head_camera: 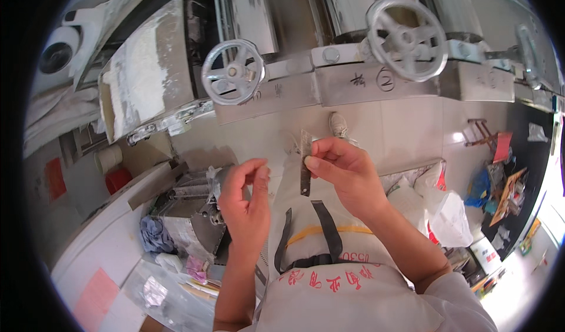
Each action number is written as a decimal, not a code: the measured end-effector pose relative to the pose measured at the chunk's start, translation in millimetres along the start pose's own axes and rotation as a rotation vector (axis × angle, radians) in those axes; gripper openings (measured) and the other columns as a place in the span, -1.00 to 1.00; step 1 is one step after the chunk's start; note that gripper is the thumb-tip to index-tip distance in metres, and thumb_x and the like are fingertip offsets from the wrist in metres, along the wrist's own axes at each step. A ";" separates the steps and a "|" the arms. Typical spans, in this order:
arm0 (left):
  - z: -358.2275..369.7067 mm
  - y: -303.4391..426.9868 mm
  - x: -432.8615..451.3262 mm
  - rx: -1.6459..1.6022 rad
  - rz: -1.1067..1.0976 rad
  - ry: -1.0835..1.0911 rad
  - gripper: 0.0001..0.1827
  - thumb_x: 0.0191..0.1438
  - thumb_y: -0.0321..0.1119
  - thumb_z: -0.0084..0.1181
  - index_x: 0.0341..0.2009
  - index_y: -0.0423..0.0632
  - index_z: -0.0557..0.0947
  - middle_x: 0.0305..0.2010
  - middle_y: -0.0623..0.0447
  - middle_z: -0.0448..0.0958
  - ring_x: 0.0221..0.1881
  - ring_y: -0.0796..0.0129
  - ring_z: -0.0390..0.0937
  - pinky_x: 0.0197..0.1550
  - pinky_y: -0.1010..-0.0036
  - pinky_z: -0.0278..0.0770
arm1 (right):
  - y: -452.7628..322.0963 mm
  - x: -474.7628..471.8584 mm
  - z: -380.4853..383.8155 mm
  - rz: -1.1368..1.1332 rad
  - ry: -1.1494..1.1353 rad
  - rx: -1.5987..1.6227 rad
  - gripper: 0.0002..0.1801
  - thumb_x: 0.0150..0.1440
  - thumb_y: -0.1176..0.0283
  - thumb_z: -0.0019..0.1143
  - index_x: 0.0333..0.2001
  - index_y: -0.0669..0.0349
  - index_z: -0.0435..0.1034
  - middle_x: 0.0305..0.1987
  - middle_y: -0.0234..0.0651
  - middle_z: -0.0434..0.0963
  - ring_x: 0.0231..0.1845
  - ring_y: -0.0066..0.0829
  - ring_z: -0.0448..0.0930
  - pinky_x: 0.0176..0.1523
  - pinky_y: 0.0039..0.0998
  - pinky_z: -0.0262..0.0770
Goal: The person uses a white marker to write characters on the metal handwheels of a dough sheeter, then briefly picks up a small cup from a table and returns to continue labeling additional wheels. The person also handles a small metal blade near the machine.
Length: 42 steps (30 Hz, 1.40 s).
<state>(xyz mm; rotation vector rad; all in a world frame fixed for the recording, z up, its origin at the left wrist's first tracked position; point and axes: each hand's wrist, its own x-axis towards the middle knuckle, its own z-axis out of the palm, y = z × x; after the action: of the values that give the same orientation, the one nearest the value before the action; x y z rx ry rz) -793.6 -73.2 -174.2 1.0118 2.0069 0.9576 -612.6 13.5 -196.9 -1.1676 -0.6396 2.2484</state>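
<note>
Between the thumb and fingers of my right hand (346,171) is a short, flat metal strip (305,173), held upright in the picture, with a small hole near its lower end and dark stains. My left hand (249,195) is raised to the left of the strip, apart from it, with fingers curled, thumb near the fingertips and nothing visible in it. Below both hands is a pale apron (335,279) with red writing, tied with a black strap (326,226). Whether the strip has a sharpened edge, I cannot tell.
Ahead stands a roller machine with metal handwheels (234,71) and a flour-dusted metal tray (137,76). A dusty metal machine (190,226) is at the left. White sacks (448,217) lie on the right, near a wooden stool (481,133). A shoe (338,124) shows on the tiled floor.
</note>
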 end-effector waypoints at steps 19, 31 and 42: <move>-20.6 -24.6 78.4 0.090 0.190 0.164 -0.77 0.35 -0.51 0.14 0.06 -0.28 0.65 -0.22 0.06 0.64 -0.35 0.53 0.54 -0.24 0.61 0.54 | 17.3 20.8 31.3 -0.392 0.067 -0.326 -0.52 0.27 0.75 0.11 0.26 0.44 0.27 -0.35 -0.41 0.46 -0.36 -0.65 0.45 -0.17 -0.60 0.42; -105.2 -33.5 232.5 0.343 0.504 0.116 -0.81 0.36 -0.42 0.18 -0.01 -0.23 0.66 -0.11 0.11 0.63 -0.13 0.51 0.51 0.03 0.54 0.50 | 19.4 28.5 31.5 -0.536 -0.079 -0.291 -0.75 0.20 0.68 0.26 -0.02 0.36 0.57 -0.28 -0.30 0.62 -0.36 -0.48 0.56 -0.18 -0.49 0.50; -67.5 -64.9 369.9 0.793 0.768 0.350 -0.61 0.23 -0.46 0.18 0.14 -0.24 0.49 0.14 -0.25 0.44 0.21 -0.14 0.38 0.29 0.13 0.33 | 25.8 44.4 67.9 -0.646 0.194 -0.484 -0.34 0.24 0.73 0.18 0.35 0.43 0.09 -0.42 -0.30 0.43 -0.53 -0.46 0.42 -0.38 -0.49 0.41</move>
<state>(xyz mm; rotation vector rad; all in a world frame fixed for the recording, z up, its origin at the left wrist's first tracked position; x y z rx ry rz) -1042.4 194.3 -284.4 2.2946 2.3845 0.7076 -697.3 11.1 -204.2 -1.1530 -1.3085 1.4585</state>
